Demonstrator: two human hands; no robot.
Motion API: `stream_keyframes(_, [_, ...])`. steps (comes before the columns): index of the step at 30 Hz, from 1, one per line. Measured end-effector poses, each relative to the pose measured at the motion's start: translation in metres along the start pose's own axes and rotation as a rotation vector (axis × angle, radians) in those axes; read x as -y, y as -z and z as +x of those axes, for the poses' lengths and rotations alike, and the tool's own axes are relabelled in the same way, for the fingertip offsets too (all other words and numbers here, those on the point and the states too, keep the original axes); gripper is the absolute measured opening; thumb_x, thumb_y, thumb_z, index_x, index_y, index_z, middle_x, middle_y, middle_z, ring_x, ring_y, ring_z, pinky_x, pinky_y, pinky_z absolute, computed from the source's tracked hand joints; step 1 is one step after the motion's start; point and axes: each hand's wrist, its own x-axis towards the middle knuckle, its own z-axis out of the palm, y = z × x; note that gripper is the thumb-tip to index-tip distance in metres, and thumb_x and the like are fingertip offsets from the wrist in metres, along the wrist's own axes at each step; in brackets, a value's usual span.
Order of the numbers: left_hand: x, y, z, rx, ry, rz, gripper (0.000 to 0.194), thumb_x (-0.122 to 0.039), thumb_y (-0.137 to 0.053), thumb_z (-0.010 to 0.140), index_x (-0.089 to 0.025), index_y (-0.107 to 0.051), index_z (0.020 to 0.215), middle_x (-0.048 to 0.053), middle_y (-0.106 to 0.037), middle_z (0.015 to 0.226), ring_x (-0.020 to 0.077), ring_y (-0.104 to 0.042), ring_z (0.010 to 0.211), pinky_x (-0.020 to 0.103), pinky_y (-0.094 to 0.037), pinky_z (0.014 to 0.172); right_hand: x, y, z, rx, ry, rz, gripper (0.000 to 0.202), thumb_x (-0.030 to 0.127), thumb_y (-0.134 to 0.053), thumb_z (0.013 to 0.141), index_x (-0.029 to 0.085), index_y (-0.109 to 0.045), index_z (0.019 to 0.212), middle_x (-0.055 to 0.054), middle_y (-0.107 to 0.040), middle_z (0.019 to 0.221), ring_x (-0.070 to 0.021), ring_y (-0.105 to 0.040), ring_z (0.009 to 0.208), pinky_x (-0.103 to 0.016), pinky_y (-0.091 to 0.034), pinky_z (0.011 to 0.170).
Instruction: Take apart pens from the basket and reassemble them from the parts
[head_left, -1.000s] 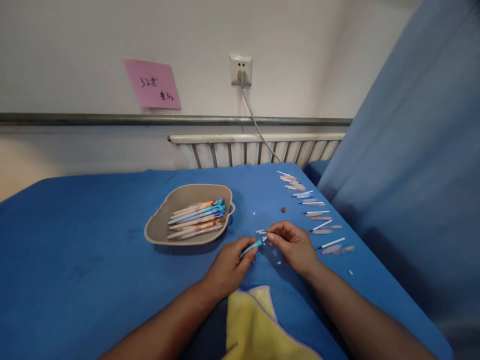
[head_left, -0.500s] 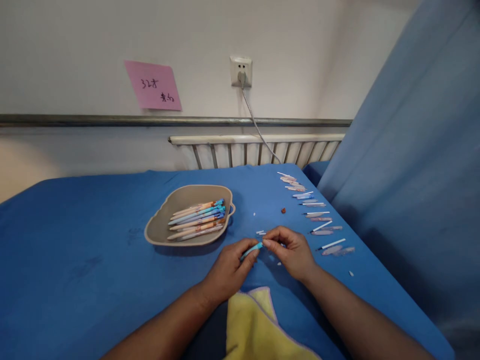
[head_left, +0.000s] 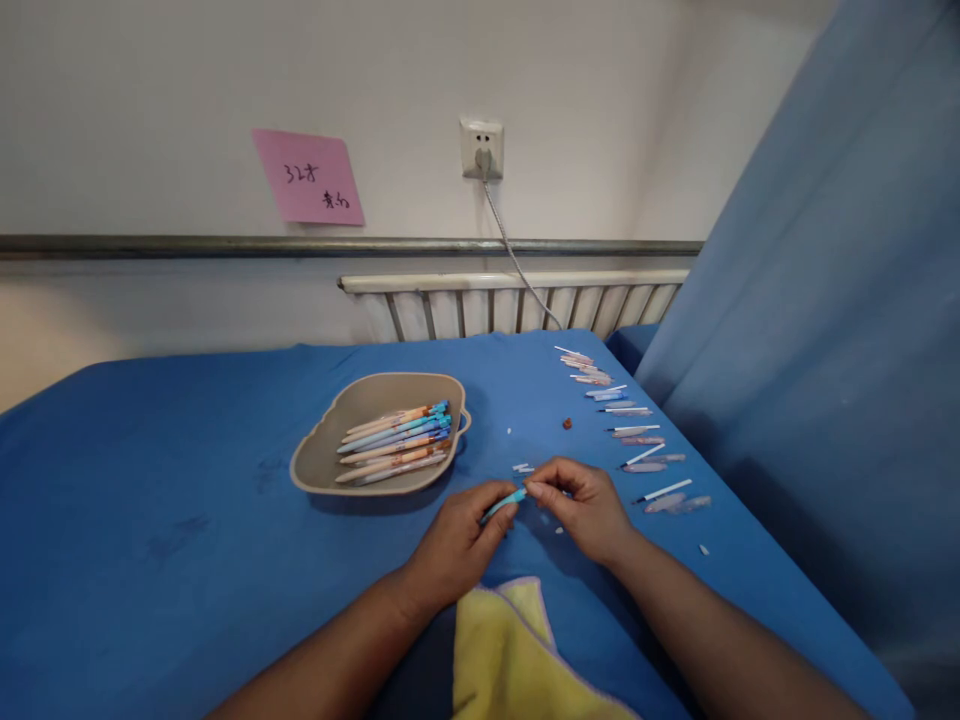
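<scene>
A light-blue pen part (head_left: pixel 504 505) lies between the thumb and fingers of my left hand (head_left: pixel 461 530), which is closed round it. My right hand (head_left: pixel 581 505) pinches at the right end of that part; whether a separate small piece sits in its fingertips is hidden. Just beyond the hands are small white pieces (head_left: pixel 523 468) on the blue cloth. To the left, a beige tray (head_left: pixel 315 470) holds several pens (head_left: pixel 397 437) with blue and orange ends. Along the right side lie rows of white refills (head_left: pixel 667 490) and clear pen barrels (head_left: pixel 664 503).
A yellow cloth (head_left: pixel 510 660) lies at the near edge, below my hands. A small brown piece (head_left: pixel 567 424) rests beyond my right hand. At the back are a white railing (head_left: pixel 450 284) and a socket (head_left: pixel 482 150) with a cable. A blue curtain (head_left: pixel 840 300) hangs at the right.
The view has tilted up very slightly. Both hands keep nearly the same place and grip at the light-blue pen part.
</scene>
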Motion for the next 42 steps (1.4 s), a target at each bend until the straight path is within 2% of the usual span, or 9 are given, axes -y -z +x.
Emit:
stream_keyframes(5, [0.0011, -0.0005, 0.0005, 0.011, 0.004, 0.016, 0.026, -0.033, -0.043, 0.091, -0.019, -0.061, 0.102, 0.002, -0.067, 0.081, 0.0149, -0.06, 0.074, 0.025, -0.045, 0.071, -0.0019, -0.0019, 0.0007, 0.006, -0.055, 0.079, 0.02, 0.037, -0.063, 0.075, 0.018, -0.064, 0.07, 0.001, -0.06, 0.059, -0.0119, -0.052, 0.057, -0.024, -0.042, 0.057])
stream_keyframes(17, [0.0015, -0.0009, 0.0009, 0.009, 0.011, 0.008, 0.028, -0.035, -0.042, 0.091, -0.019, -0.061, 0.103, 0.002, -0.067, 0.082, 0.0152, -0.06, 0.074, 0.026, -0.046, 0.072, -0.0044, 0.0018, 0.0038, 0.026, -0.091, 0.136, 0.023, 0.039, -0.065, 0.073, 0.017, -0.06, 0.069, 0.003, -0.057, 0.055, -0.0097, -0.049, 0.052, -0.021, -0.04, 0.05])
stream_keyframes(35, [0.0022, -0.0025, 0.0015, 0.023, 0.004, 0.013, 0.024, -0.032, -0.043, 0.091, -0.018, -0.06, 0.1, 0.001, -0.067, 0.082, 0.0141, -0.061, 0.074, 0.024, -0.043, 0.07, -0.0042, 0.0035, 0.0029, 0.061, -0.081, 0.093, 0.021, 0.039, -0.064, 0.074, 0.018, -0.06, 0.069, 0.004, -0.055, 0.057, -0.0103, -0.049, 0.054, -0.022, -0.04, 0.052])
stream_keyframes(42, [0.0033, -0.0029, 0.0001, 0.006, -0.012, 0.016, 0.023, -0.031, -0.043, 0.092, -0.018, -0.06, 0.101, 0.001, -0.066, 0.083, 0.0137, -0.059, 0.074, 0.023, -0.043, 0.07, -0.0042, 0.0006, 0.0013, 0.074, -0.087, 0.189, 0.018, 0.034, -0.069, 0.07, 0.018, -0.062, 0.073, 0.003, -0.059, 0.06, -0.0095, -0.051, 0.055, -0.022, -0.039, 0.055])
